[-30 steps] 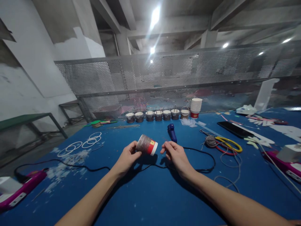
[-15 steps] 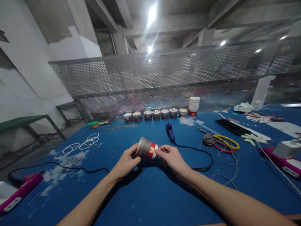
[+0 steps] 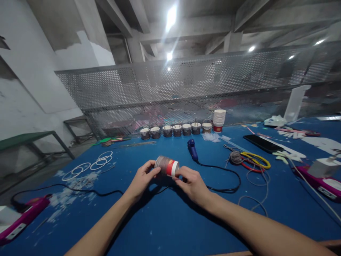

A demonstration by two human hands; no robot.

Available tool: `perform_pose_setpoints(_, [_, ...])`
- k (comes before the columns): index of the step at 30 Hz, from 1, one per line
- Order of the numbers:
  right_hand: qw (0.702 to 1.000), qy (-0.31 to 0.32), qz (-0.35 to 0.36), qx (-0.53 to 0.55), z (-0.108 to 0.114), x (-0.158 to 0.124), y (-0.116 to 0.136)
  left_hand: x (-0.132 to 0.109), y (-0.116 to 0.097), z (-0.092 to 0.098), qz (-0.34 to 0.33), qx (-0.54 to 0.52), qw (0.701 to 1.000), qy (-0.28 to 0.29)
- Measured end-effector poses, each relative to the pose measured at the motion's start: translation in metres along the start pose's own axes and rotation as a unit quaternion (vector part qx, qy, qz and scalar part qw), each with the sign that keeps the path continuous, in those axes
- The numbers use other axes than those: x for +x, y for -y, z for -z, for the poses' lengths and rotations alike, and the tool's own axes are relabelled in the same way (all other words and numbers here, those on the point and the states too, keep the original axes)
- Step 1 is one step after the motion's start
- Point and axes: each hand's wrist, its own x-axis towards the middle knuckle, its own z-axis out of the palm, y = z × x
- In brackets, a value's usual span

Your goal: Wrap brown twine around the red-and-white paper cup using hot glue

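Note:
A paper cup (image 3: 167,166), partly wrapped in grey-brown cord with a red and white band showing, lies tilted on its side in the air above the blue table. My left hand (image 3: 144,177) grips its wrapped end between thumb and fingers. At the white end, my right hand (image 3: 190,181) has its fingers bent and pressed near the base; whether they pinch the cord is too small to tell. Behind the cup lies a blue glue gun (image 3: 192,150). A ball of grey cord (image 3: 236,157) rests to the right, its strand trailing over the table.
Several wrapped cups (image 3: 177,130) line the back beside a stack of paper cups (image 3: 219,120). White rings (image 3: 101,160) lie left. Yellow tape or cable (image 3: 262,161), a black phone (image 3: 262,143) and a magenta power strip (image 3: 319,181) are right; another strip (image 3: 29,217) sits left.
The cup has turned in my left hand, so its opening shows less and its white base shows more. My right hand has shifted slightly down around the base.

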Motion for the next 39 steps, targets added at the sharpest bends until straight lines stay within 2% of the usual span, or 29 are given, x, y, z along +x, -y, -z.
perform_pose_setpoints(4, [0.997,0.038,0.034,-0.05,0.0,-0.002,-0.001,0.001,0.004,0.001,0.004,-0.032,0.999,0.018])
perform_pose_setpoints(9, [0.999,0.029,0.015,-0.038,0.0,-0.001,0.004,0.003,0.007,0.004,-0.003,-0.047,0.999,0.016])
perform_pose_setpoints(15, [1.0,0.02,0.003,-0.022,0.001,-0.001,0.004,0.0,0.0,0.001,0.003,-0.039,0.999,0.007])
perform_pose_setpoints(25, [0.999,0.032,-0.032,-0.016,0.004,0.001,0.009,0.001,-0.003,-0.002,0.058,-0.04,0.997,-0.021])
perform_pose_setpoints(33, [0.988,0.052,-0.133,0.05,0.005,0.004,0.011,0.005,0.001,-0.002,0.113,-0.101,0.988,-0.02])
perform_pose_setpoints(39, [0.949,0.048,-0.262,0.168,0.008,0.01,0.014,0.008,0.004,-0.002,0.138,-0.128,0.982,-0.015])
